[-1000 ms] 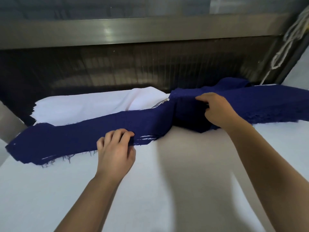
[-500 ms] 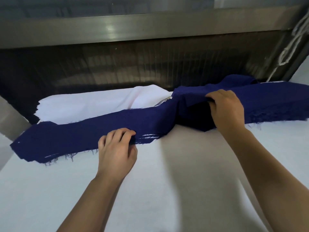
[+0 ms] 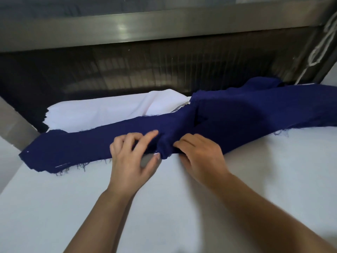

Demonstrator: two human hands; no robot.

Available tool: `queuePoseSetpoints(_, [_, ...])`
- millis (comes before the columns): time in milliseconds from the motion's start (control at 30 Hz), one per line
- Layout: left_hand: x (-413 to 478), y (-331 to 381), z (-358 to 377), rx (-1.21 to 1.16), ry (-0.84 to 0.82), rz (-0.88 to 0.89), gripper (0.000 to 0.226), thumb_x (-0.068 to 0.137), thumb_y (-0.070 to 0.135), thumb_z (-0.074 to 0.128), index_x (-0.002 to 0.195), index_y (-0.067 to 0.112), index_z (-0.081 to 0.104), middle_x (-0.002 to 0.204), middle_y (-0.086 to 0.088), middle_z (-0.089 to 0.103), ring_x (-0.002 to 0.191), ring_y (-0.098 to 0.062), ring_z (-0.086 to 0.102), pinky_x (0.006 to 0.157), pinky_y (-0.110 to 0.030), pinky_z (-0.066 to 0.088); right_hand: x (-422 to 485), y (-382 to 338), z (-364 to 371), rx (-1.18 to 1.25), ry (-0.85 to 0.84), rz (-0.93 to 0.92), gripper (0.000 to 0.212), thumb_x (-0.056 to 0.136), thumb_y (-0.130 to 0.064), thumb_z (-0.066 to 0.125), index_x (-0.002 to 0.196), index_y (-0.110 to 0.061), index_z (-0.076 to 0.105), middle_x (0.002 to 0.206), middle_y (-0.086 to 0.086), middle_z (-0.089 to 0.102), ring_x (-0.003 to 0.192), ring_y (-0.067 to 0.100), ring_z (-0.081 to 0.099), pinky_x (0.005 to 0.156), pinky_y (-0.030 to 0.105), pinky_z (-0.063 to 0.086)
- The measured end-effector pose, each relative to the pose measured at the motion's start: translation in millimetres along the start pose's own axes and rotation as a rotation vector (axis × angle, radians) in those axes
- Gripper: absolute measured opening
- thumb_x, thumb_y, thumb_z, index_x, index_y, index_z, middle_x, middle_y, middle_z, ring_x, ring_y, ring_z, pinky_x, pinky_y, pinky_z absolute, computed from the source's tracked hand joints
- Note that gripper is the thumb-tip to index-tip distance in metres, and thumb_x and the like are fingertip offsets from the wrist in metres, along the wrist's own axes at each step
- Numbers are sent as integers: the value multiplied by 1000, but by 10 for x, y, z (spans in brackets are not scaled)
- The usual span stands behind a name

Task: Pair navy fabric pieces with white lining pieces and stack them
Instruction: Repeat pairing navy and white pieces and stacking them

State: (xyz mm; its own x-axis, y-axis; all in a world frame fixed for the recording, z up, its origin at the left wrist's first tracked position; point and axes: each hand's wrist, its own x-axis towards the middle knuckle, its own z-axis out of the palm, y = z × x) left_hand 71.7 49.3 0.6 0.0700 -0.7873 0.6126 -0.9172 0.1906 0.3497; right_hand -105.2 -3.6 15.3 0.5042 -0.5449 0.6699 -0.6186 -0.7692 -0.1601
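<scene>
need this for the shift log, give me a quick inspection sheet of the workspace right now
Surface: flat white padded table, bare in the near half.
Job's things: long navy woven fabric strip with frayed near edge lies across the table; more navy fabric heaped at the right; stack of white lining pieces behind the strip.
Clutter: nothing seen.
Grippers: left hand pinches the strip's near edge; right hand presses a fold of navy cloth beside it.
Cables: white cord hangs at the upper right.
Surroundings: grey metal rail above a dark ribbed opening behind the table.
</scene>
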Motion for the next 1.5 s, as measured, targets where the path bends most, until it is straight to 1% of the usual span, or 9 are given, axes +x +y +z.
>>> queuePoseSetpoints(200, [-75,-46,11,-119,-236,151,50,76,44,67,123,30,61,121,7,50,113,-18,34,93,-34,24,-74,-40,41,120,-140,90,18,66,-10,65,82,-9,74,76,2,69,63,22,65,47,22,50])
queuePoseSetpoints(367, [-36,-22,27,-54,-253,235,25,83,30,61,102,21,73,100,13,64,102,-15,41,90,-30,23,-146,21,84,288,-272,137,16,75,-16,68,88,-8,73,84,4,70,76,25,65,65,38,55])
queuePoseSetpoints(600, [-47,-126,34,-82,-297,224,17,77,12,64,85,20,77,82,14,65,91,-11,45,86,-28,28,-141,68,24,273,-291,140,21,77,-31,66,83,-13,73,80,-4,69,70,21,59,65,33,51])
queuePoseSetpoints(700, [-48,-126,4,-156,-394,147,30,88,26,45,93,20,74,87,15,62,85,-7,46,84,-25,29,-135,258,10,199,-293,197,15,86,-24,64,91,-13,72,90,-2,68,82,22,58,76,34,47])
queuePoseSetpoints(800, [-47,-112,-1,-195,-472,11,58,92,46,18,123,26,63,90,22,51,86,-11,45,88,-28,32,-138,411,-5,132,-278,275,17,90,-22,59,101,-15,70,91,-3,62,87,18,56,76,27,43])
queuePoseSetpoints(967, [-55,-154,39,-31,-541,-52,97,70,88,-6,129,41,56,85,16,41,87,-9,35,84,-20,18,-133,494,-24,60,-358,369,29,92,-27,53,120,-22,60,83,-13,42,76,7,43,68,24,34])
queuePoseSetpoints(1167, [-62,-256,-73,-98,-395,-123,50,79,72,49,94,32,76,74,12,57,79,-10,45,82,-20,27,-118,417,-71,10,-281,337,23,90,-19,57,110,-15,67,83,-6,53,75,19,54,67,26,34])
queuePoseSetpoints(1233, [-116,-328,-169,-125,-390,-150,27,77,48,72,91,25,77,70,11,55,76,-12,47,76,-27,36,-107,411,-87,-9,-237,288,17,86,-12,63,101,-9,71,82,5,62,73,28,59,68,30,38])
queuePoseSetpoints(1500, [-280,-726,-603,-95,-427,-305,22,82,8,73,100,22,75,85,4,61,91,-21,55,82,-28,41,-129,383,-46,-134,-312,269,19,90,-28,57,95,-16,71,84,-2,61,76,22,57,82,32,24])
